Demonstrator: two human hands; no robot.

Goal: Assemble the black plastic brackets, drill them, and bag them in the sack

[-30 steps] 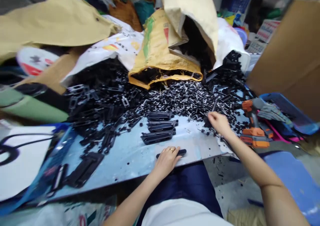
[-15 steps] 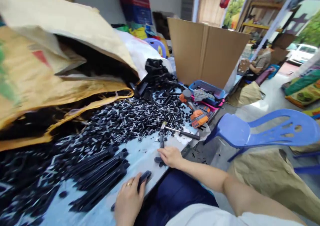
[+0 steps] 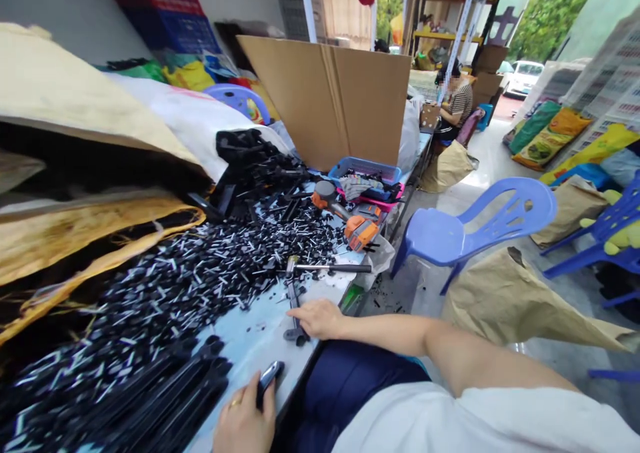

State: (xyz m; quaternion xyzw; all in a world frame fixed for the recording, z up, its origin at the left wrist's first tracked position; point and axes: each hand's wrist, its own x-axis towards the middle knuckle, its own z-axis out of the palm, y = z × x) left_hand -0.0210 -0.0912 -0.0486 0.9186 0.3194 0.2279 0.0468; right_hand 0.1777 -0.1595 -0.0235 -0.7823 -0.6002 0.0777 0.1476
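Gripping a dark bar [image 3: 270,375] between thumb and fingers, the left hand [image 3: 245,418], with a ring on one finger, is at the bottom of the frame, left of centre, over the near edge of the table [image 3: 267,306]. To its left, in the lower left, long black parts [image 3: 155,396] lie side by side. A little farther in, just below the middle of the frame, the right hand [image 3: 320,318] lies over a black strip [image 3: 293,298], touching it, index finger reaching out to the left; whether it is closed on the strip cannot be told. Just past the strip's upper end lies a hammer [image 3: 333,267], handle toward the right. A heap of pins [image 3: 230,259] spreads across the left and centre, beside a yellow sack [image 3: 115,229] at the left edge. Beyond the hammer rests an orange drill [image 3: 357,229], with a blue chair [image 3: 443,233] standing to the right. Behind the drill come a blue basket [image 3: 367,168] and, upper centre, a cardboard sheet [image 3: 330,99]. Farthest, in the upper right, a person in a striped top sits [image 3: 460,99], and a white car [image 3: 525,77] stands outside.
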